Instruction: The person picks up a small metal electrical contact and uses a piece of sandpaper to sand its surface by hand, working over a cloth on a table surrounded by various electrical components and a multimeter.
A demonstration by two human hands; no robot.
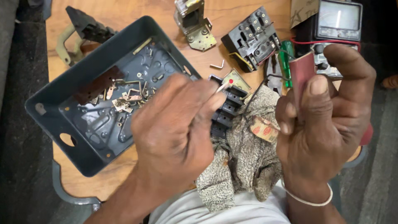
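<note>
My left hand (174, 124) is closed around a small metal contact strip (224, 86) with a red mark at its tip, held just above a black switch block (228, 108). My right hand (327, 120) grips a folded reddish-brown strip of sandpaper (301, 72) upright between thumb and fingers. The two hands sit side by side over a speckled cloth (244, 161) on my lap. A white band circles my right wrist.
A grey metal box (54, 99) with several small brass parts inside lies on the wooden table (124, 12). Behind are a black terminal block (251, 39), a metal bracket part (195, 23), an analogue meter (338, 18), a green-handled screwdriver (286, 62) and a small hex key (217, 65).
</note>
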